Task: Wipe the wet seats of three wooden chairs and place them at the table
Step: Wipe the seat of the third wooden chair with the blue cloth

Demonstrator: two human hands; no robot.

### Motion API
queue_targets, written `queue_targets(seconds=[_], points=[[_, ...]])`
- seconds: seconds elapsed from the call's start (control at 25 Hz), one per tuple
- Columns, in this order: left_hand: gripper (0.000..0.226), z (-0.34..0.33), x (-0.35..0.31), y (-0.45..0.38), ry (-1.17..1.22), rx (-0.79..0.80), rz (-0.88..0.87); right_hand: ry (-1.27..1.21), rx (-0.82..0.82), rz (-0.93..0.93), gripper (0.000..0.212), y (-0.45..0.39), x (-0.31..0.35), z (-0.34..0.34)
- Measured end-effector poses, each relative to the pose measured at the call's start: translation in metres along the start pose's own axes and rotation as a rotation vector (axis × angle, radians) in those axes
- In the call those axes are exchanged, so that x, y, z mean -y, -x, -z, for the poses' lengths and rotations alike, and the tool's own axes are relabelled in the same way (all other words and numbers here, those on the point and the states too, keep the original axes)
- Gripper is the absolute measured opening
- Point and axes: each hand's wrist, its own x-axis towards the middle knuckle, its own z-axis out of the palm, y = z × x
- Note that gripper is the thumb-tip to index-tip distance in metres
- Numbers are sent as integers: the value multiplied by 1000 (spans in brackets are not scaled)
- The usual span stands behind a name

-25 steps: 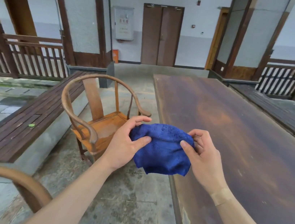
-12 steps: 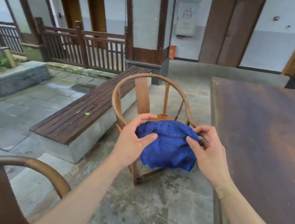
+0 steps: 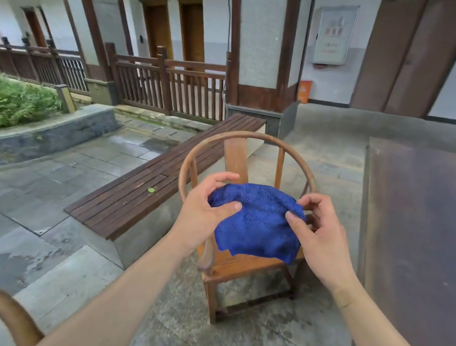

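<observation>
Two hands hold a blue cloth (image 3: 257, 224) above a round-backed wooden chair (image 3: 233, 264).

Left hand (image 3: 205, 213) and right hand (image 3: 318, 238) each pinch an upper edge; the cloth hides most of the seat, and the counter (image 3: 430, 224) is cut off at right.

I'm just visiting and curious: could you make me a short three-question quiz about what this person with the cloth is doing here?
1. True or false: both hands, left and right, hold the blue cloth.
2. What stands right of the round-backed chair? A) the long table B) a sink C) a bicycle
3. Fill in: the slatted bench with a green leaf on it lies to the chair's ____.

Key: 1 true; 2 A; 3 left.
</observation>
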Motion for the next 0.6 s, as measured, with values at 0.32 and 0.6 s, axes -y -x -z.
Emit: queue_targets(seconds=[0.32, 0.6], points=[[48, -45, 40, -113, 5, 9, 21, 13, 1, -27, 27, -114, -55, 31], [47, -36, 115, -218, -13, -85, 26, 99, 50, -24, 28, -231, -119, -4]])
